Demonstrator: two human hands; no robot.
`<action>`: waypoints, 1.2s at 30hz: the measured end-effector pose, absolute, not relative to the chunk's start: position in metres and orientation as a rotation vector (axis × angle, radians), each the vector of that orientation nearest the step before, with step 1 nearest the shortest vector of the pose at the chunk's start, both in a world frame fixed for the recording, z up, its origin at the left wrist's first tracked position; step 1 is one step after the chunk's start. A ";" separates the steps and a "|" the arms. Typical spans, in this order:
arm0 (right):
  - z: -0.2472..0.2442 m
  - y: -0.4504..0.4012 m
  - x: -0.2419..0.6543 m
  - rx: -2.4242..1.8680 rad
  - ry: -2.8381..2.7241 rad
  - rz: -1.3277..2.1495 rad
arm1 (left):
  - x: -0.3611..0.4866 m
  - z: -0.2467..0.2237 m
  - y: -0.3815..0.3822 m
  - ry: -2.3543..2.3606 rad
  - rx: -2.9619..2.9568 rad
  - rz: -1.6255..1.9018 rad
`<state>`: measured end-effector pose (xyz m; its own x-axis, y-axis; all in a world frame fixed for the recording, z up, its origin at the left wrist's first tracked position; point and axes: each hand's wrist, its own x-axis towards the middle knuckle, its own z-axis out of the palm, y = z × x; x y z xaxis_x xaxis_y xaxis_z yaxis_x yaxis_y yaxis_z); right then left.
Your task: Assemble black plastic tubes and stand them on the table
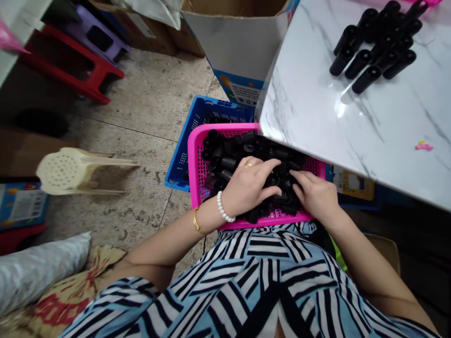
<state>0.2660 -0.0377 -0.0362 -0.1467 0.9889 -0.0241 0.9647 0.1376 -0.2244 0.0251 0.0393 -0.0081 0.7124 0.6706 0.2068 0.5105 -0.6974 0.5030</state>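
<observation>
We reach into a pink basket of black tubes, left hand pointing toward two o'clock, right hand toward ten. Whether either grips one, we cannot tell.

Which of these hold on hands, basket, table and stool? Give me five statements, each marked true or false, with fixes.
1. The left hand and right hand are both at the pink basket. True.
2. The white beads are on the right wrist. False: the white bead bracelet is on the left wrist.
3. Black tubes stand on the table. True.
4. The pink basket holds only white parts. False: the parts in it are black.
5. A cream stool is on the floor at picture left. True.
</observation>
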 end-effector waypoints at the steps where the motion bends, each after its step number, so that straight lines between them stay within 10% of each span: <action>1: -0.034 -0.032 0.265 -1.957 -2.291 0.328 | 0.025 -0.011 0.039 0.929 2.536 0.507; 14: -0.014 0.020 0.247 -2.097 -2.654 0.445 | 0.019 -0.013 0.045 0.869 2.487 0.320; 27: -0.005 -0.031 0.251 -1.311 -1.284 1.337 | 0.014 0.007 0.021 0.874 2.238 0.881; 36: 0.003 -0.048 0.239 -1.357 -1.584 1.223 | 0.009 0.006 0.015 0.719 2.149 0.584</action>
<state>0.2391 -0.0480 0.0030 -0.1984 0.9781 -0.0627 0.3080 0.0014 -0.9514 0.0091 0.0153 0.0062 0.7345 0.6576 0.1677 0.2989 -0.5353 0.7900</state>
